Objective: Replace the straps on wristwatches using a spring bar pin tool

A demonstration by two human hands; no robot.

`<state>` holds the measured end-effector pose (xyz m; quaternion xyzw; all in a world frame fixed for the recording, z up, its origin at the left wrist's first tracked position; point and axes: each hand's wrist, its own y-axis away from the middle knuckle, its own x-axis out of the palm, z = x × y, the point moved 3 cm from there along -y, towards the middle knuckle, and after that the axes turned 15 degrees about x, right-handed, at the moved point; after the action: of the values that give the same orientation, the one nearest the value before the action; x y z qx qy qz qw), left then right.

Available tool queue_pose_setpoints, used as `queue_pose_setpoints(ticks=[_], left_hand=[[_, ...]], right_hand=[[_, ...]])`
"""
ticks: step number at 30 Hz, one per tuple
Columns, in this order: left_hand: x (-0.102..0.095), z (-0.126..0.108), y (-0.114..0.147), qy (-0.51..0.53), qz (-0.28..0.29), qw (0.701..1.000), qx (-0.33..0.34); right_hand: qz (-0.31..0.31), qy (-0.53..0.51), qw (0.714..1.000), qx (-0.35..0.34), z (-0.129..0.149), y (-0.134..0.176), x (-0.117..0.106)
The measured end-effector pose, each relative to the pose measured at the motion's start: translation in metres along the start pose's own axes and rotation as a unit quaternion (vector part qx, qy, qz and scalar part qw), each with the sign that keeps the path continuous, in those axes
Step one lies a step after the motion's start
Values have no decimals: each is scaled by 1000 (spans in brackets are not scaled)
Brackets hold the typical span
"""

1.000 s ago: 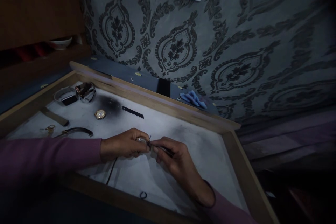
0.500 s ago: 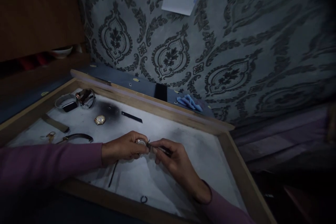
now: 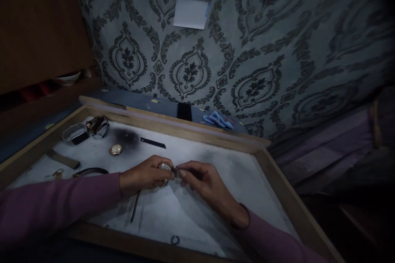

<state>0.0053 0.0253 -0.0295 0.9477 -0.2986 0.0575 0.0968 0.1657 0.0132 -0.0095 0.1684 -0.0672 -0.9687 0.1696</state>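
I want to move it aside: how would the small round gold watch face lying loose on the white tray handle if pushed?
The small round gold watch face lies flat with no strap, so it would probably slide rather than roll. Its shine suggests it may be slippery, likely light and easily scratched.

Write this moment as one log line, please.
left hand: holds watch | right hand: small tool at watch | place: wooden tray

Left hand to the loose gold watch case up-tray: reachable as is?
Probably yes, but not right now. The gold watch case lies in the open on the tray with nothing between it and the left hand. That hand, though, is shut on a small watch.
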Motion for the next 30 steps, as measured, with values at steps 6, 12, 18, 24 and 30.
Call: queue_pose_setpoints(ticks=[6, 12, 18, 24, 30], left_hand=[[-3, 3, -2, -3, 5, 1000, 26], [0, 1, -1, -17, 8, 999, 38], [2, -2, 0, -21, 7, 999, 32], [1, 0, 0, -29, 7, 999, 29], [1, 0, 0, -42, 6, 999, 29]], right_hand=[[-68, 20, 997, -36, -5, -3, -7], [-100, -51, 994, -11, -11, -6, -10], [-100, -161, 981, 47, -13, -8, -11], [-91, -269, 956, 75, -15, -13, -21], [-86, -432, 871, 217, -27, -22, -34]])
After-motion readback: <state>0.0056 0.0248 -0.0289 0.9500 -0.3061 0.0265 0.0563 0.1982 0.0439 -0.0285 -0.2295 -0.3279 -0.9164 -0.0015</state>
